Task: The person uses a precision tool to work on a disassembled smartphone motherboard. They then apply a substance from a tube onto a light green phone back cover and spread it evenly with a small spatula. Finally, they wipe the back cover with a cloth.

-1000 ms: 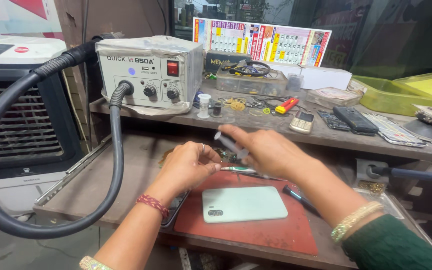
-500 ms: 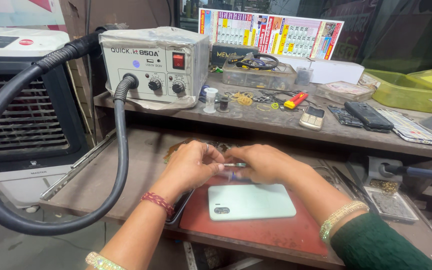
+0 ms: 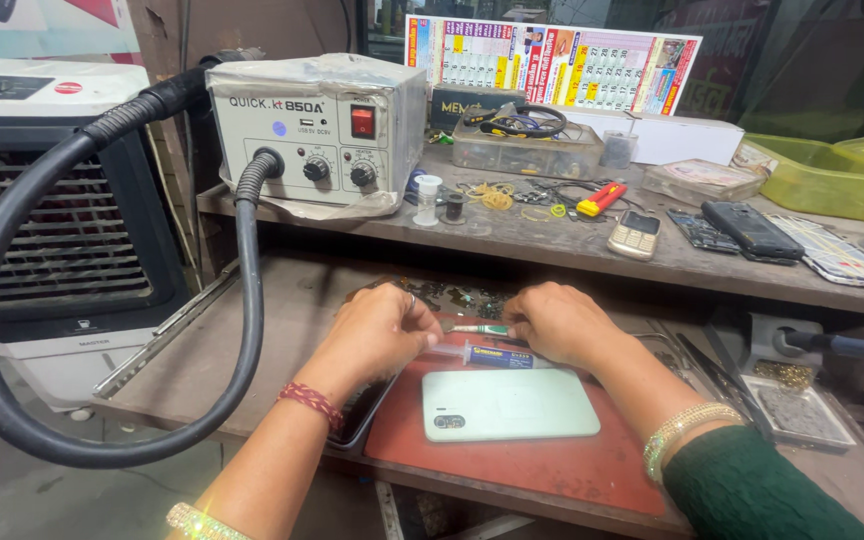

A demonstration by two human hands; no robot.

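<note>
Both hands meet over a slim green-handled tool point(image 3: 480, 329): the right hand point(image 3: 560, 325) has its fingers closed around the handle end, and the left hand point(image 3: 380, 332) pinches the metal tip end, fingers curled together. Just at six o'clock from the tool lies a syringe-like tube point(image 3: 487, 354) with a blue label, resting on the red mat point(image 3: 542, 465). Further toward six o'clock, a pale green phone point(image 3: 510, 404) lies face down on the same mat. At eleven o'clock from the hands, on the upper shelf point(image 3: 592, 252), stands a grey hot-air station point(image 3: 317, 135), its black hose point(image 3: 22, 300) looping far out to nine o'clock.
</note>
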